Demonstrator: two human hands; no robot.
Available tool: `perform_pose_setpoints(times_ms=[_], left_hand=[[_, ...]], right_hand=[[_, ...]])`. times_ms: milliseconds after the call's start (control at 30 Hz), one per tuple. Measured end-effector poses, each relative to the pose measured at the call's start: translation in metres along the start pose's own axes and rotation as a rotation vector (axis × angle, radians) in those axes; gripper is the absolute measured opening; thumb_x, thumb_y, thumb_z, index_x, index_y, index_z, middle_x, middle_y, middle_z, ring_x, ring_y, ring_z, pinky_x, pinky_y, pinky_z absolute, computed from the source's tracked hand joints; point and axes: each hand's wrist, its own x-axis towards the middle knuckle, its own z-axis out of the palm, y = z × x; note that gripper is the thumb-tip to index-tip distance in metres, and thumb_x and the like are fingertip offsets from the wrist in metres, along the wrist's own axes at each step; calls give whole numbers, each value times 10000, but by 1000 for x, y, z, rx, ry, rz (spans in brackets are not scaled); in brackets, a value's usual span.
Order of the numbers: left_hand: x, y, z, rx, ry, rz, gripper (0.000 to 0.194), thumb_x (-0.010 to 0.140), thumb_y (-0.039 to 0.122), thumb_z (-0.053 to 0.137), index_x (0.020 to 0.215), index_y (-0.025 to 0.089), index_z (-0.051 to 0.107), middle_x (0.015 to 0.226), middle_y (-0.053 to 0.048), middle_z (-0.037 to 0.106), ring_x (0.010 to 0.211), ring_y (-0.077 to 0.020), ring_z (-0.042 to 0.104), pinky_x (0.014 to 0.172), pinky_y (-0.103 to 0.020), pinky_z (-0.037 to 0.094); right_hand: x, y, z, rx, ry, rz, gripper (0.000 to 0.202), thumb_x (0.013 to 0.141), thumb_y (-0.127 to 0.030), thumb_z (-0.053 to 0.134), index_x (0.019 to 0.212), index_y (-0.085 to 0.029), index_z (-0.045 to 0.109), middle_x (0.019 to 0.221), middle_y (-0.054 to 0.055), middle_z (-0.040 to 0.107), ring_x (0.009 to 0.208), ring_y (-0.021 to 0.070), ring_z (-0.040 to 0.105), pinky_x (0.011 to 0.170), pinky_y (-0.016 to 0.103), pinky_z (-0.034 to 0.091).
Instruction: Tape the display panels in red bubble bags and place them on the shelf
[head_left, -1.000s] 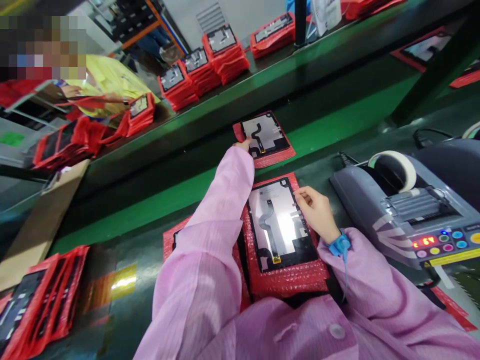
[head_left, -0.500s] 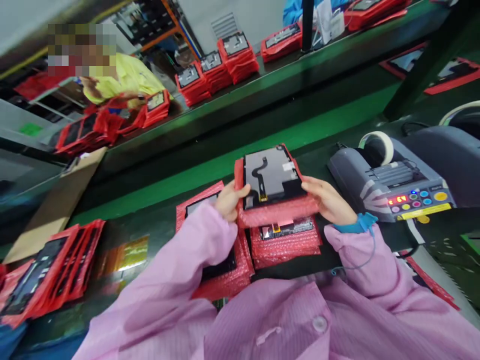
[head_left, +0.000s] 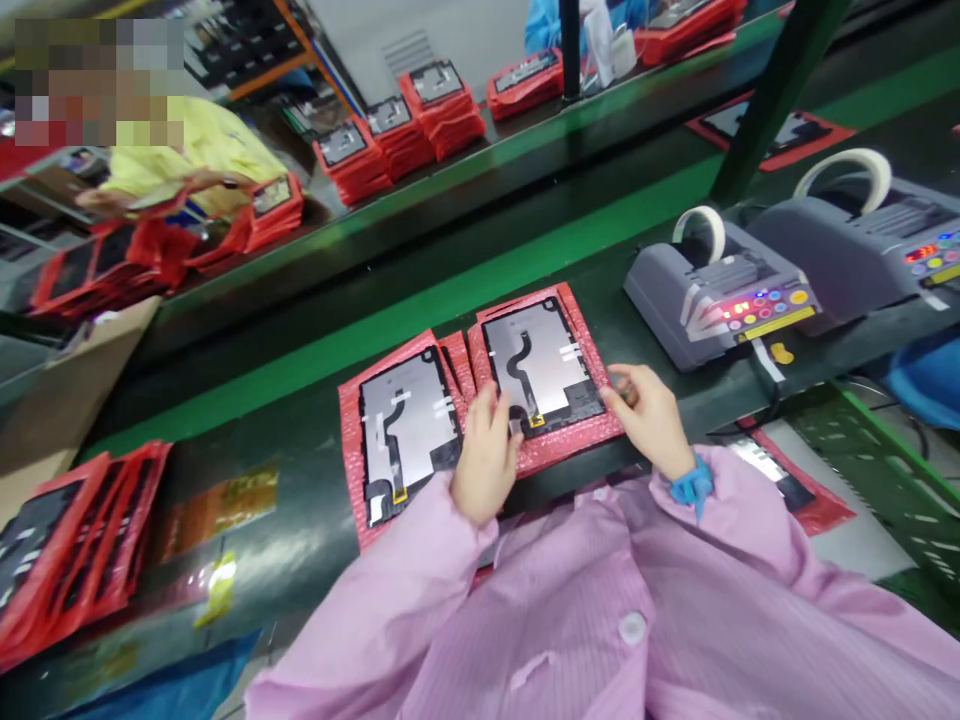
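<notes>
- Readout: the red display (head_left: 737,308) on the nearer grey tape machine (head_left: 690,300) appears to show "64", with a smaller character ahead of it that we cannot resolve.
- We see print on its yellow strip (head_left: 776,324), too small to read; the digits of the further machine (head_left: 847,235) are also illegible. We can make out no brand.
- Specimen: flat right-hand panel (head_left: 544,355), silver-grey with a black border, lying face-on on red bubble wrap (head_left: 571,437) on the dark counter (head_left: 300,540), in front of us.
- Its surface carries a wavy black ribbon (head_left: 517,365) ending in a yellow-outlined tab (head_left: 536,421), a dark block at the lower right and white strips near the right side.
- Left hand (head_left: 486,460): fingers slightly spread and bent over the panel's lower left corner; we cannot tell whether they press on it.
- Right hand (head_left: 654,420): fingers curled, thumb and forefinger close together at the panel's right edge; we cannot confirm a pinch. Blue band (head_left: 691,483) at the wrist.
- A similar left-hand panel (head_left: 420,400), also on red wrap, lies just beside ours, with white strips across it.
</notes>
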Motion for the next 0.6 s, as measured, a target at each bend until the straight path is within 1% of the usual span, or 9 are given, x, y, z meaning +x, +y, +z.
perform_pose_setpoints(times_ms=[100, 133, 167, 267, 333, 400, 467, 533, 600], left_hand=[[-27, 13, 16, 110, -73, 76, 429, 980, 308, 470, 1381, 178, 547, 1494, -180, 476, 1415, -350, 410, 1182, -561, 334], [-33, 17, 22, 133, -65, 69, 440, 985, 334, 469, 1385, 169, 548, 1487, -191, 483, 1399, -362, 425, 1172, -569, 342], [-38, 21, 28, 146, -45, 56, 458, 987, 353, 468, 1396, 159, 541, 1484, -203, 484, 1390, -372, 431, 1165, -577, 345], [-43, 29, 41, 146, 26, 7, 506, 991, 392, 466, 1432, 149, 510, 1451, -221, 504, 1367, -382, 438, 1138, -592, 355], [-40, 33, 45, 133, 63, -16, 513, 989, 410, 473, 1432, 155, 512, 1414, -221, 523, 1341, -385, 446, 1116, -593, 370], [-36, 35, 47, 124, 96, -30, 510, 985, 424, 478, 1419, 160, 527, 1375, -218, 541, 1303, -385, 461, 1095, -585, 387], [-32, 35, 47, 121, 116, -46, 504, 989, 430, 468, 1408, 160, 538, 1339, -211, 555, 1262, -379, 479, 1074, -570, 403], [-28, 36, 48, 131, 119, -71, 517, 992, 447, 450, 1398, 144, 550, 1298, -212, 569, 1218, -375, 493, 1052, -560, 412], [-23, 37, 49, 147, 107, -109, 546, 994, 478, 425, 1384, 124, 569, 1270, -224, 577, 1175, -379, 497, 1027, -566, 412]], right_hand=[[-20, 14, -24, 157, 654, 88, 377, 836, -478, 625, 1112, -261, 486, 877, -4, 483, 672, 121, 478, 577, 255, 423], [-19, 21, -34, 245, 822, 161, 408, 823, -525, 617, 1087, -261, 453, 875, -14, 463, 641, 104, 458, 526, 229, 392], [-16, 27, -44, 327, 902, 237, 438, 803, -576, 613, 1048, -256, 441, 866, -22, 453, 610, 89, 439, 485, 207, 361], [6, 41, -72, 446, 775, 359, 476, 756, -652, 615, 907, -225, 467, 792, -36, 458, 542, 60, 397, 424, 183, 302], [14, 37, -81, 432, 753, 333, 403, 754, -570, 662, 826, -208, 500, 707, -40, 446, 520, 61, 372, 418, 196, 285], [9, 18, -83, 367, 852, 242, 289, 770, -452, 675, 757, -214, 511, 625, -42, 401, 500, 81, 353, 428, 234, 289], [-4, -15, -82, 259, 901, 72, 226, 826, -403, 638, 728, -239, 517, 636, -16, 421, 521, 115, 397, 472, 281, 346], [-12, -56, -80, 160, 694, -84, 182, 877, -402, 616, 766, -267, 567, 760, 20, 515, 617, 149, 502, 573, 332, 439], [0, -93, -71, 117, 236, -145, 118, 855, -400, 670, 833, -290, 634, 895, 19, 602, 749, 161, 591, 694, 354, 501]])
